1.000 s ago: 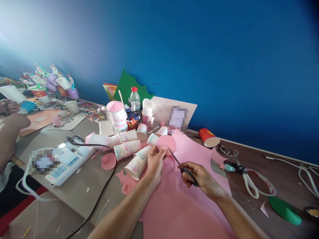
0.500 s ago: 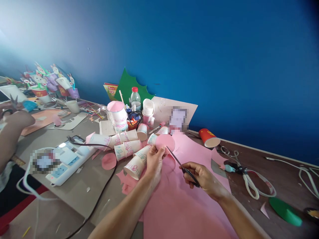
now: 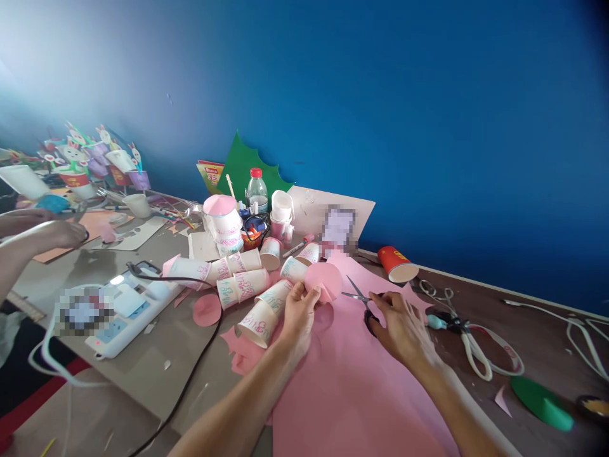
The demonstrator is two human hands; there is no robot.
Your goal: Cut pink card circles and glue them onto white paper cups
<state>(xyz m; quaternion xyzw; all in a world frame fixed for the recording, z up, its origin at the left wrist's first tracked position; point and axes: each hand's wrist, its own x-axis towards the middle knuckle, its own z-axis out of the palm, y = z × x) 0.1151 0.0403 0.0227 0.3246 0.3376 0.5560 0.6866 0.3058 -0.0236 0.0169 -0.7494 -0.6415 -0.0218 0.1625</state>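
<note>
My left hand [image 3: 297, 311] pinches a cut pink paper disc [image 3: 324, 281], held up just above the big pink paper sheet [image 3: 352, 387]. My right hand [image 3: 402, 327] is low on that sheet, to the right of the disc, and still grips the black handle of the scissors [image 3: 360, 298]. The scissor blades are open and point left toward the disc, a short gap away from it. Several printed paper cups [image 3: 252, 289] lie on their sides just left of my left hand.
A white power strip [image 3: 124, 304] with a black cable lies at the left. A red cup [image 3: 397, 263], a water bottle [image 3: 257, 188] and green paper [image 3: 245, 165] stand by the blue wall. Another person's hand [image 3: 45, 228] works at far left. White cords [image 3: 476, 349] lie at the right.
My right hand has lowered the scissors away from the disc down onto the pink sheet, and the blades have opened. My left hand has turned the disc slightly to the right.
</note>
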